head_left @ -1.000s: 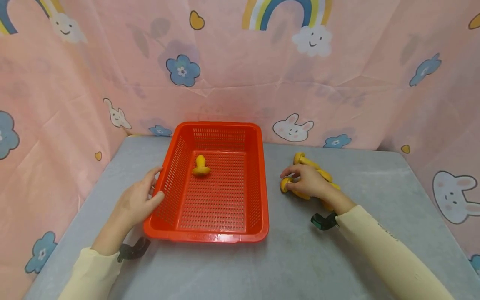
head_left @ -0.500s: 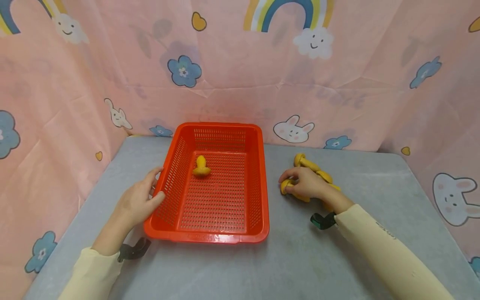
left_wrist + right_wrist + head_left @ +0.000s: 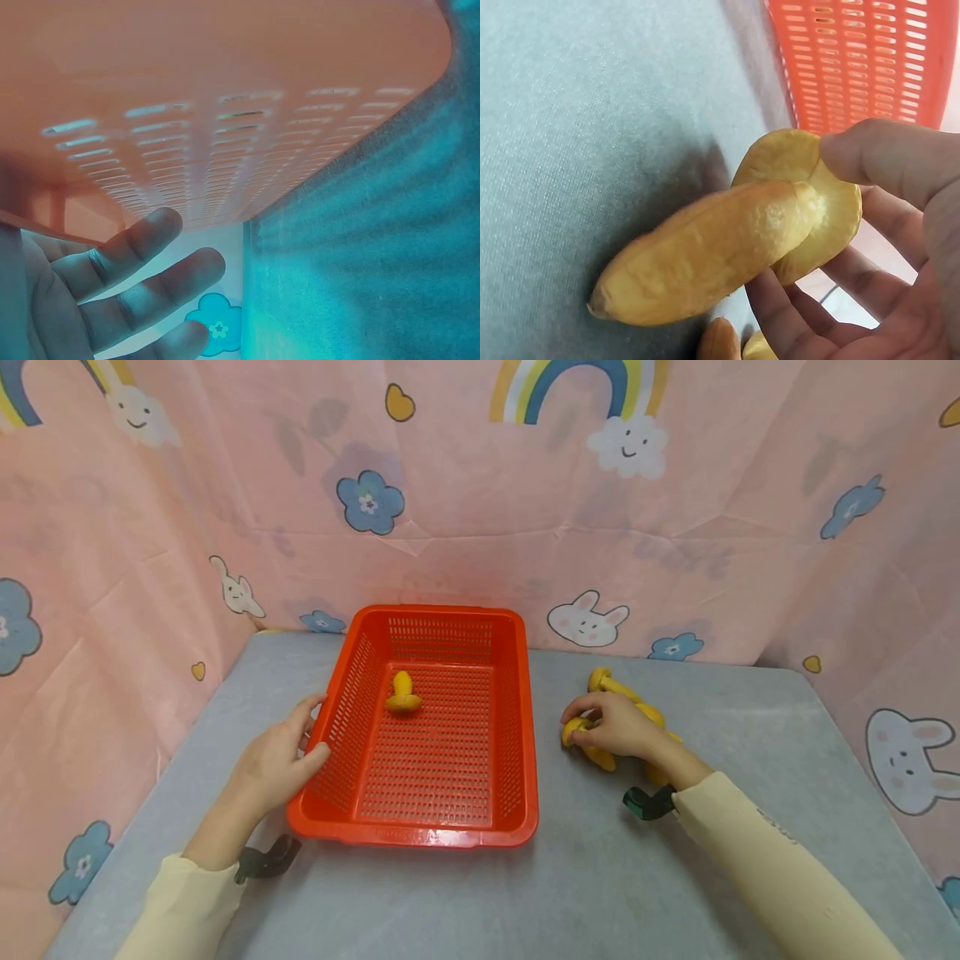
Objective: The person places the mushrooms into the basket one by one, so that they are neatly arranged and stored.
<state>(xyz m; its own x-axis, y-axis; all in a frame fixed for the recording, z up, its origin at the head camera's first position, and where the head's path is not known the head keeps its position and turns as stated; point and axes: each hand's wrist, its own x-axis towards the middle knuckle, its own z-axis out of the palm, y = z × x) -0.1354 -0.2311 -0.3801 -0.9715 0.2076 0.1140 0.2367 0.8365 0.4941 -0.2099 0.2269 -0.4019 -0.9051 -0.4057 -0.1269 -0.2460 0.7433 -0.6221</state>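
My right hand (image 3: 618,724) pinches a yellow mushroom (image 3: 690,247) by its cap, thumb on one edge and fingers at the other, as the right wrist view shows. Its thick stem slants down close over the table. More yellow mushrooms (image 3: 621,687) lie behind and under this hand, partly hidden by it. On the left, my left hand (image 3: 273,764) rests at the side rim of a red plastic basket (image 3: 412,835), its thumb over the edge. The left wrist view has its fingers loosely extended along the outer wall. One yellow mushroom (image 3: 403,693) lies inside the basket.
The grey table (image 3: 585,877) carries the basket at its middle left and the mushroom pile to the right. A pink patterned cloth (image 3: 465,560) hangs behind and on both sides. A dark wrist strap mount (image 3: 648,802) sits below my right wrist.
The mushroom pinched in my right hand has tilted a little, its stem end swinging down and slightly left. The left hand and the basket stay where they were.
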